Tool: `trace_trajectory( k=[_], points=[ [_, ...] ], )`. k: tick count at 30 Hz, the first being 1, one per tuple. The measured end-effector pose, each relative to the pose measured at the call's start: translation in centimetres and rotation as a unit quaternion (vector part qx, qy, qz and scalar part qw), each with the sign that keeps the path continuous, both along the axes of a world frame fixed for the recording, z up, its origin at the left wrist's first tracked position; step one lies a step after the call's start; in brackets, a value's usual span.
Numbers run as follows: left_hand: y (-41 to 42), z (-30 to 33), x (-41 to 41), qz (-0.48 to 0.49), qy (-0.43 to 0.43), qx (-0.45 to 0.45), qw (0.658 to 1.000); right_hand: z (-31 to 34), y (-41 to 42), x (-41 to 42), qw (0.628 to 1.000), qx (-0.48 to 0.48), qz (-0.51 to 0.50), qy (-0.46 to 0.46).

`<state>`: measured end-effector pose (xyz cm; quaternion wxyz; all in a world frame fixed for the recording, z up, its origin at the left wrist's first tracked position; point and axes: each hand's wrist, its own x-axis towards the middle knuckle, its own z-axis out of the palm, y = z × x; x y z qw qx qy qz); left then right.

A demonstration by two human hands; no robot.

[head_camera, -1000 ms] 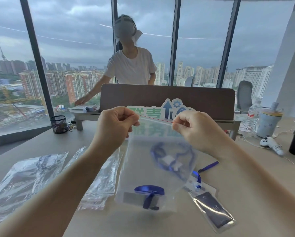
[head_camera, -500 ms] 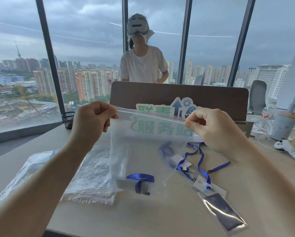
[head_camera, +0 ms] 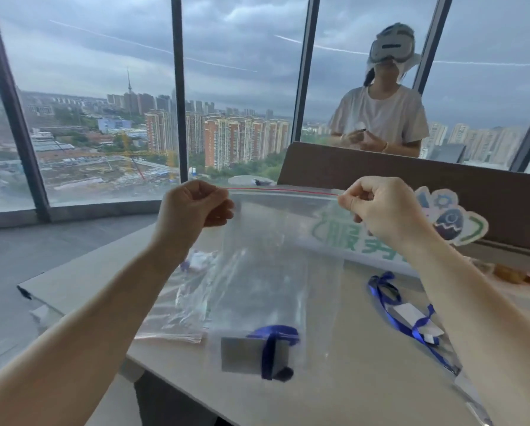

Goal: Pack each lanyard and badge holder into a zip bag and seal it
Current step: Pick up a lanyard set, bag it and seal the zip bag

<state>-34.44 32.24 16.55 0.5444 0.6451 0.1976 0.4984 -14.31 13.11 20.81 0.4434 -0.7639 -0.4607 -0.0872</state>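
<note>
I hold a clear zip bag (head_camera: pixel 276 259) upright above the table by its red-lined top edge. My left hand (head_camera: pixel 193 210) pinches the top left corner and my right hand (head_camera: pixel 377 210) pinches the top right corner. At the bottom of the bag lies a grey badge holder (head_camera: pixel 242 355) wrapped with a blue lanyard (head_camera: pixel 272 333). A second blue lanyard (head_camera: pixel 392 305) with a white tag lies loose on the table to the right, partly hidden by my right forearm.
A stack of empty clear zip bags (head_camera: pixel 177 305) lies on the table (head_camera: pixel 365 379) at the left, near its edge. A brown desk divider (head_camera: pixel 441 186) with a green sign (head_camera: pixel 352 238) stands behind. A person (head_camera: pixel 380 112) stands beyond it by the windows.
My view has turned left, so the bag and hands sit further right against the window. My hands have spread wider along the bag's top edge. The person opposite now holds both hands together.
</note>
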Motion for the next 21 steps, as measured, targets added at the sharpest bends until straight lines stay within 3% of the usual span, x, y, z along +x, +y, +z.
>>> trace_trajectory(
  k=[4, 9, 11, 16, 21],
  points=[
    [6.4, 0.8, -0.7, 0.059, 0.014, -0.013, 0.998, -0.6, 8.6, 0.4, 0.996, -0.007, 0.029, 0.084],
    [11.8, 3.7, -4.5, 0.12, -0.051, 0.002, 0.991, 0.0, 14.1, -4.2, 0.981, 0.134, 0.099, 0.103],
    [12.8, 3.2, -6.1, 0.13, -0.06, 0.009, 0.99, -1.6, 15.0, -5.9, 0.971, 0.143, 0.14, 0.129],
    [13.7, -5.2, -9.4, 0.141, 0.034, -0.014, 0.989, -10.3, 15.8, -7.8, 0.972, 0.038, 0.168, 0.157],
    [12.2, -13.5, -11.4, 0.15, 0.235, -0.001, 0.961, -17.1, 15.2, -8.6, 0.965, -0.132, 0.168, 0.155]
  ],
)
